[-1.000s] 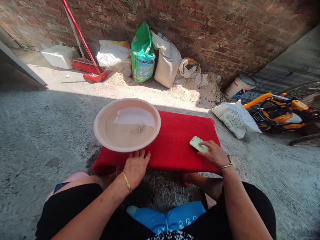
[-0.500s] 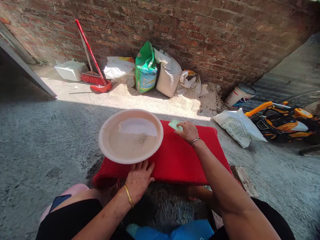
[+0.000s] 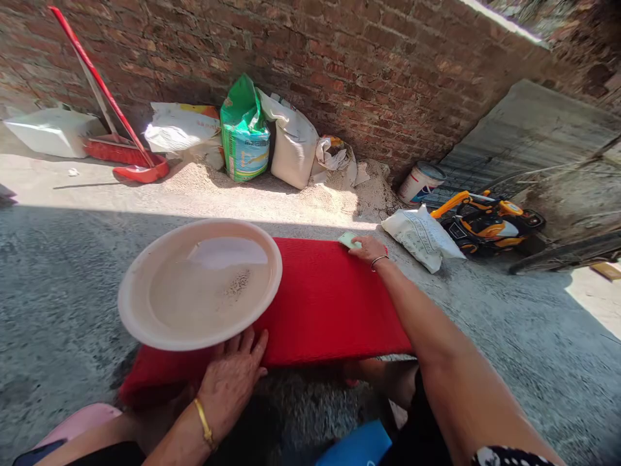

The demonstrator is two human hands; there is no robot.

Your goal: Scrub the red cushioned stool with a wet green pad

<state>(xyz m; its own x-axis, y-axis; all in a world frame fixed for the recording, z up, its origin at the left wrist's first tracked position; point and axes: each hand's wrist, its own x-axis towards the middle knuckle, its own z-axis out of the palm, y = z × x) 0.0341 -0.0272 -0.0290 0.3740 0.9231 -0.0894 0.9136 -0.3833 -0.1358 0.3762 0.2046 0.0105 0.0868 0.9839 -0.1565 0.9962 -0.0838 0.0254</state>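
A red cloth [image 3: 330,304] lies spread over a low flat support in front of me. My right hand [image 3: 369,249] is at its far right edge, fingers closed round a pale green block [image 3: 349,240] that looks like a bar of soap. My left hand [image 3: 233,378] rests palm down on the cloth's near edge, fingers spread, just below the basin's rim. The wide pale pink basin [image 3: 133,310] stands on the left part of the cloth. It holds cloudy water with a patch of small bubbles or specks.
Along the brick wall stand a green sack [image 3: 246,139], a white sack [image 3: 294,145] and a bucket [image 3: 420,183]. A red broom and dustpan [image 3: 145,171] lean at the left, beside a white box [image 3: 55,133]. At the right are a flat sack [image 3: 420,236] and a yellow-black toy digger [image 3: 490,223].
My right hand has slid the green bar across the cloth, away from the basin to the far right edge. My left hand stays by the basin. The view has turned right.
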